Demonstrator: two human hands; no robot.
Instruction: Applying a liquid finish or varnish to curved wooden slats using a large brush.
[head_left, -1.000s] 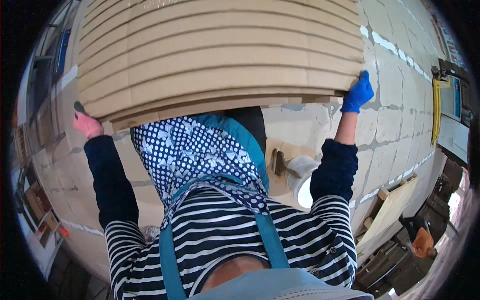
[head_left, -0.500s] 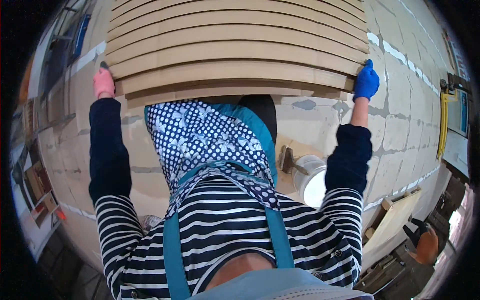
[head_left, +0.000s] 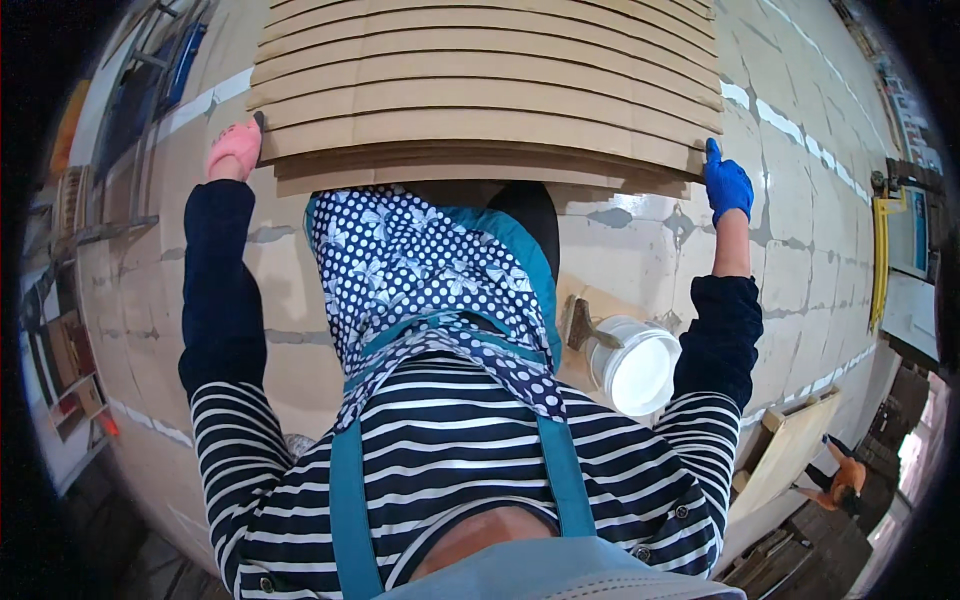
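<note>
In front of me lies a stack of brown cardboard sheets point(head_left: 480, 95), fanned so that several edges show as parallel strips. My left hand point(head_left: 234, 150), in a pink glove with a dark fingertip, is closed at the near left corner of the nearest sheet. At the near right corner my right hand point(head_left: 729, 185), in a blue glove, has its thumb up against the sheet's edge and its other fingers curled. The fingers under the cardboard are partly hidden. More sheet edges show just below the nearest one.
To my right on the floor stands a white bucket point(head_left: 640, 370) with white contents. A brush point(head_left: 582, 326) lies beside it on a piece of cardboard. Further right are a pale board point(head_left: 790, 450), a yellow bar point(head_left: 881, 260) and another person point(head_left: 845, 478). Metal racks stand at left.
The nearest sheet sits lower and flatter over the stack. My left hand has shifted inward and slightly away; my right hand has come slightly nearer. More of the bucket shows.
</note>
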